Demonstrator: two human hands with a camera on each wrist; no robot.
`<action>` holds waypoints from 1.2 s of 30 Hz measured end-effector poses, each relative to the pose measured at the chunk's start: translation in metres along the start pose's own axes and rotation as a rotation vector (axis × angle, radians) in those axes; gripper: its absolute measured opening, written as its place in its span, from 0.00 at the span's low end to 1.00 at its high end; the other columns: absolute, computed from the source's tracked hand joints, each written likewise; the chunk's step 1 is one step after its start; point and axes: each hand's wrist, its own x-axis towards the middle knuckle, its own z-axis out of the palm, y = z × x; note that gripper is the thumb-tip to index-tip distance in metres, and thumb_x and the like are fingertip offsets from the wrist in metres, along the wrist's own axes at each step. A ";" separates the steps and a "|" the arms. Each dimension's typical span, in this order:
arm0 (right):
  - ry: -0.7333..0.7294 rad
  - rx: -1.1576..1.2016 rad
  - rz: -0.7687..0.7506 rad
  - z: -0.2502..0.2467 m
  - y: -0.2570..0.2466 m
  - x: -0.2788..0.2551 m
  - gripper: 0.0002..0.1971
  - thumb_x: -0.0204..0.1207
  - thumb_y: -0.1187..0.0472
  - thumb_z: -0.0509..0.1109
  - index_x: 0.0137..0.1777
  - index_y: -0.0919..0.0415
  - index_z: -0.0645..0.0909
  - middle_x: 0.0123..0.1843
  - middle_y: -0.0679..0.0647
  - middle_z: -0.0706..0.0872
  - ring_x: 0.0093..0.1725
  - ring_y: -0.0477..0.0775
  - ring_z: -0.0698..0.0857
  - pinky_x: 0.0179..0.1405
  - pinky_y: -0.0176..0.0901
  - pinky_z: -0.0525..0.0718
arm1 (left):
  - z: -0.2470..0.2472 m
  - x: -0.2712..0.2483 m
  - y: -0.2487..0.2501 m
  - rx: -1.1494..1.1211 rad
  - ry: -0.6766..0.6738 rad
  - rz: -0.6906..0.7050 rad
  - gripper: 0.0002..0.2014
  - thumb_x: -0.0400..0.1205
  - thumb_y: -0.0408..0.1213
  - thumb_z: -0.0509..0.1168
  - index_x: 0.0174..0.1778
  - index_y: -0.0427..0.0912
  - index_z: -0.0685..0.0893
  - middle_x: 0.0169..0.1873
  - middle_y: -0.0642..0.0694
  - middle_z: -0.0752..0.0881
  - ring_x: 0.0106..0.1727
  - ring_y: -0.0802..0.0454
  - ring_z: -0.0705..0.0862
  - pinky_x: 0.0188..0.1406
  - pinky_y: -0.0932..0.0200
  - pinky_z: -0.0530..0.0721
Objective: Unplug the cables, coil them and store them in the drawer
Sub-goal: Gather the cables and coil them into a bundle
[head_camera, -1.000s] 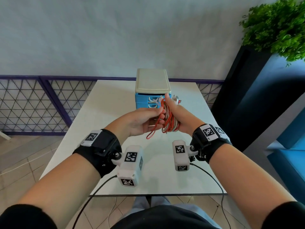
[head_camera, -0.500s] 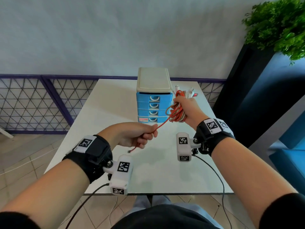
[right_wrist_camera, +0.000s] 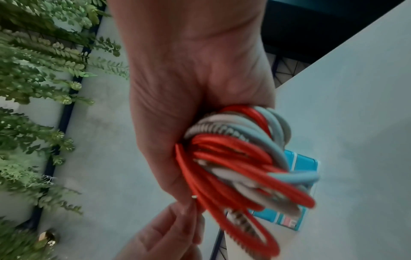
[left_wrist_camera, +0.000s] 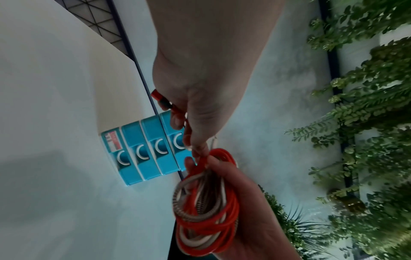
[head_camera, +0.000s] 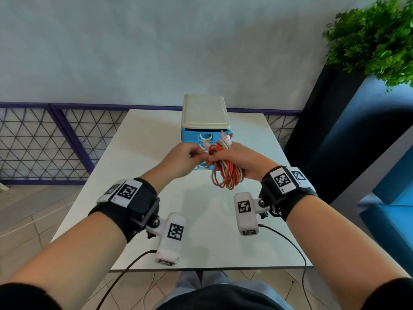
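My right hand (head_camera: 237,156) grips a coil of red and whitish cables (head_camera: 226,176) above the table, just in front of the blue drawer unit (head_camera: 204,115). The loops hang below the fist, and plug ends stick up above it. My left hand (head_camera: 197,155) meets the right at the top of the coil and pinches the red cable there. In the left wrist view a red plug (left_wrist_camera: 161,99) sticks out behind the left hand's (left_wrist_camera: 195,123) fingers, with the coil (left_wrist_camera: 206,211) just beyond. In the right wrist view the coil (right_wrist_camera: 233,167) fills the fist (right_wrist_camera: 189,88). All drawers (left_wrist_camera: 146,149) look shut.
The white table (head_camera: 201,231) carries only the drawer unit, at its far middle. A dark planter with a green plant (head_camera: 375,36) stands to the right. A purple lattice fence (head_camera: 44,142) runs behind the table on the left.
Half a second ago my left hand held the red tail stretched down and to the left. It has come back up to the coil, and the loose tail is gathered in. The right hand dropped slightly.
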 end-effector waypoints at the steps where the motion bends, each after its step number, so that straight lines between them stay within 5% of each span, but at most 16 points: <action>1: -0.035 0.006 0.001 0.003 0.001 -0.001 0.08 0.72 0.66 0.74 0.50 0.65 0.84 0.42 0.60 0.89 0.39 0.52 0.86 0.44 0.43 0.85 | 0.000 0.001 0.002 0.003 0.022 0.011 0.07 0.80 0.40 0.67 0.41 0.41 0.87 0.38 0.48 0.84 0.41 0.51 0.80 0.38 0.59 0.75; 5: 0.003 -0.021 -0.003 0.001 0.006 -0.002 0.05 0.74 0.64 0.72 0.48 0.63 0.82 0.40 0.60 0.86 0.34 0.50 0.84 0.39 0.41 0.84 | -0.001 -0.002 0.005 -0.001 -0.024 -0.115 0.14 0.82 0.46 0.64 0.43 0.38 0.85 0.36 0.46 0.83 0.34 0.51 0.78 0.27 0.65 0.74; 7: 0.078 -0.045 -0.034 -0.002 0.010 -0.001 0.05 0.76 0.62 0.73 0.47 0.62 0.81 0.37 0.57 0.85 0.32 0.49 0.83 0.37 0.40 0.84 | -0.002 -0.005 0.004 -0.206 -0.106 -0.273 0.13 0.85 0.44 0.60 0.42 0.41 0.84 0.35 0.46 0.81 0.30 0.54 0.77 0.26 0.65 0.79; 10: 0.142 -0.082 -0.102 -0.003 0.016 0.005 0.11 0.76 0.50 0.73 0.49 0.57 0.83 0.41 0.55 0.88 0.37 0.50 0.87 0.45 0.44 0.86 | -0.004 -0.011 0.007 -0.658 -0.244 -0.450 0.07 0.84 0.36 0.62 0.46 0.39 0.85 0.36 0.47 0.85 0.33 0.54 0.84 0.43 0.59 0.87; 13: 0.059 0.012 -0.137 0.004 0.016 0.005 0.20 0.77 0.42 0.69 0.60 0.55 0.83 0.50 0.57 0.92 0.51 0.56 0.91 0.56 0.51 0.87 | 0.000 -0.011 0.012 -0.839 -0.287 -0.466 0.05 0.81 0.37 0.67 0.51 0.42 0.85 0.39 0.50 0.89 0.42 0.56 0.87 0.50 0.58 0.86; 16: -0.064 0.143 -0.115 0.011 0.011 0.002 0.19 0.81 0.44 0.64 0.60 0.58 0.82 0.47 0.56 0.91 0.48 0.55 0.91 0.48 0.47 0.89 | 0.006 -0.010 0.015 -0.836 -0.204 -0.436 0.03 0.78 0.38 0.70 0.47 0.46 0.87 0.37 0.52 0.89 0.42 0.57 0.85 0.45 0.60 0.83; 19: -0.211 0.247 -0.098 0.013 0.010 -0.002 0.09 0.83 0.59 0.65 0.57 0.62 0.83 0.42 0.55 0.90 0.41 0.51 0.90 0.39 0.43 0.88 | 0.008 -0.009 0.012 -0.814 -0.117 -0.380 0.07 0.78 0.28 0.68 0.43 0.45 0.88 0.34 0.49 0.90 0.42 0.53 0.86 0.48 0.58 0.85; 23: -0.236 0.250 -0.052 0.011 0.010 0.000 0.11 0.77 0.69 0.71 0.58 0.69 0.81 0.45 0.60 0.86 0.44 0.55 0.87 0.46 0.46 0.88 | 0.002 -0.013 0.008 -0.675 -0.167 -0.245 0.09 0.78 0.25 0.68 0.50 0.38 0.88 0.48 0.38 0.90 0.48 0.48 0.89 0.52 0.58 0.88; 26: -0.255 0.195 -0.015 0.009 0.007 0.003 0.15 0.76 0.68 0.73 0.61 0.73 0.80 0.48 0.63 0.84 0.48 0.56 0.85 0.52 0.48 0.86 | -0.005 -0.017 0.008 -0.598 -0.165 -0.138 0.07 0.80 0.27 0.66 0.47 0.38 0.89 0.45 0.39 0.91 0.45 0.51 0.90 0.52 0.61 0.88; 29: -0.226 0.117 0.016 0.007 0.000 0.001 0.08 0.76 0.72 0.71 0.54 0.68 0.82 0.42 0.59 0.86 0.40 0.50 0.87 0.41 0.40 0.89 | -0.016 -0.017 0.007 -0.402 -0.148 -0.078 0.07 0.81 0.29 0.66 0.47 0.39 0.89 0.40 0.43 0.90 0.40 0.54 0.89 0.48 0.62 0.89; 32: -0.145 0.038 0.056 0.004 -0.003 0.004 0.10 0.74 0.71 0.72 0.55 0.71 0.81 0.42 0.63 0.86 0.38 0.54 0.87 0.38 0.44 0.90 | -0.023 -0.015 0.006 0.004 0.000 0.053 0.05 0.80 0.32 0.67 0.49 0.44 0.87 0.43 0.48 0.88 0.40 0.54 0.87 0.40 0.61 0.84; 34: -0.109 0.002 0.100 0.001 -0.007 0.005 0.13 0.73 0.69 0.72 0.56 0.73 0.81 0.45 0.65 0.86 0.39 0.57 0.87 0.40 0.47 0.88 | -0.025 -0.017 0.004 0.331 0.141 0.206 0.15 0.77 0.34 0.69 0.60 0.46 0.78 0.57 0.50 0.82 0.49 0.52 0.82 0.42 0.57 0.81; 36: -0.111 -0.027 0.137 -0.001 -0.011 0.005 0.12 0.73 0.66 0.72 0.54 0.71 0.82 0.45 0.64 0.87 0.38 0.56 0.86 0.41 0.46 0.87 | -0.024 -0.016 -0.002 0.625 0.142 0.397 0.37 0.72 0.39 0.75 0.75 0.46 0.64 0.73 0.48 0.70 0.68 0.48 0.75 0.57 0.48 0.82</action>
